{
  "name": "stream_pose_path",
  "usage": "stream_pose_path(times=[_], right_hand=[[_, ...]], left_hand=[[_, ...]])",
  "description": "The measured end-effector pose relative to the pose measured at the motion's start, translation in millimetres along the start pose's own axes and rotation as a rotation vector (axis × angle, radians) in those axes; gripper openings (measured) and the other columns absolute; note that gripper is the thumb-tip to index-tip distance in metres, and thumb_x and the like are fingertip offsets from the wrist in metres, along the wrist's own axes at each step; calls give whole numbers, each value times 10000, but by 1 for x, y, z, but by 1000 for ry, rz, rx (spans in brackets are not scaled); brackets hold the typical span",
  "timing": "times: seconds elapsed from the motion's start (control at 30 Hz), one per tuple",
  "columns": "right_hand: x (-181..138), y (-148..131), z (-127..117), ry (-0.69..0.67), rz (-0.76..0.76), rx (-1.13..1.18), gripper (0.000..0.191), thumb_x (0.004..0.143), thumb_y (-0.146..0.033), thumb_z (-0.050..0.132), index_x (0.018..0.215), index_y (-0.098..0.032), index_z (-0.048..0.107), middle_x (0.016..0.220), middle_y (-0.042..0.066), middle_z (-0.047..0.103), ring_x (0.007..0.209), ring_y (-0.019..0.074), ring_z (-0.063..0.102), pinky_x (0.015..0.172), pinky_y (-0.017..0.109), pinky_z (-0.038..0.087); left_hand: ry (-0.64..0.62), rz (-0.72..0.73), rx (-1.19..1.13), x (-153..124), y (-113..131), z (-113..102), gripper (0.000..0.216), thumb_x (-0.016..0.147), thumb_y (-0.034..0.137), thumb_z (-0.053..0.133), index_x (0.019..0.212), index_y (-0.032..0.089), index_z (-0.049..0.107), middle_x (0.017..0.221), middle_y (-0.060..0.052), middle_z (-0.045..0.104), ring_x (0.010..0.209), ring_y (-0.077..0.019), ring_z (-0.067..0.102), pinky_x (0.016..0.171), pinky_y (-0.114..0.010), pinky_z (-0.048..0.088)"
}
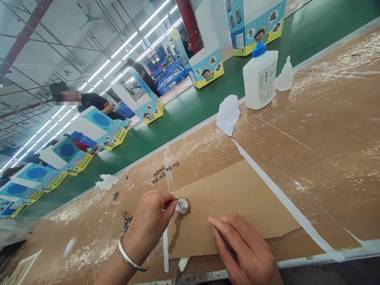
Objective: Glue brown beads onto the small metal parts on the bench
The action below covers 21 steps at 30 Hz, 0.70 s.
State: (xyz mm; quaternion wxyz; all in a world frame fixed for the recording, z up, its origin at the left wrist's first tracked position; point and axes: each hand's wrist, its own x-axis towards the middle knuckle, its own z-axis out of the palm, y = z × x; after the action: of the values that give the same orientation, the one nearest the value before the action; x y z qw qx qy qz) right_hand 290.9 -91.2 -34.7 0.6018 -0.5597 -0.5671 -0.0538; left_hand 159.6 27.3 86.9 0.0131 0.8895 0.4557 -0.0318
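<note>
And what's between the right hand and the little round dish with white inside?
In the head view, only bare, flat brown cardboard lies between the right hand and the little round dish.

Small round pot [184, 207] is blocked from the left by left hand [151, 217]; from the right it can be reached by right hand [245, 247] over flat cardboard [225, 198]. Path beyond left hand is cluttered by small parts [162, 174]. Far-right area is obstructed by big white bottle [259, 81], dropper bottle [285, 77] just beside, white sheet [228, 114] to its left. Passage is left on tabletop [326, 118] right of white strip [287, 202].
</note>
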Motion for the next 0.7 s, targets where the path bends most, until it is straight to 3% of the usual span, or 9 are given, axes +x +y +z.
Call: stream_pose_path(times=[0.33, 0.43, 0.53, 0.7], right_hand=[[-1, 2, -1, 12, 0, -16, 203, 846, -71, 497, 1012, -138, 593, 838, 59, 618, 766, 128, 585, 743, 264, 496], [-3, 2, -3, -3, 8, -27, 213, 844, -90, 515, 1037, -144, 588, 857, 53, 622, 783, 126, 599, 781, 263, 490], [-4, 3, -6, -23, -4, -60, 201, 860, -126, 512, 1044, -142, 589, 868, 47, 631, 799, 127, 613, 820, 262, 474], [-6, 6, -5, -62, -48, -87, 207, 902, -223, 471, 1050, -151, 597, 884, 40, 643, 785, 122, 620, 810, 241, 460]], left_hand=[[42, -36, -106, -3, 0, -3, 211, 775, 264, 541, 694, 234, 733, 629, -9, 701, 566, -164, 608, 565, -261, 416], [123, -166, -235, -21, -10, -8, 204, 757, 368, 575, 715, 246, 733, 680, -5, 721, 614, -177, 629, 579, -260, 436], [187, -392, -379, -49, -33, -5, 260, 706, 469, 620, 734, 236, 733, 717, -9, 730, 669, -195, 642, 615, -261, 463], [243, -686, -660, -101, -78, 21, 349, 630, 506, 697, 750, 179, 730, 744, -39, 733, 763, -223, 648, 730, -279, 481]])
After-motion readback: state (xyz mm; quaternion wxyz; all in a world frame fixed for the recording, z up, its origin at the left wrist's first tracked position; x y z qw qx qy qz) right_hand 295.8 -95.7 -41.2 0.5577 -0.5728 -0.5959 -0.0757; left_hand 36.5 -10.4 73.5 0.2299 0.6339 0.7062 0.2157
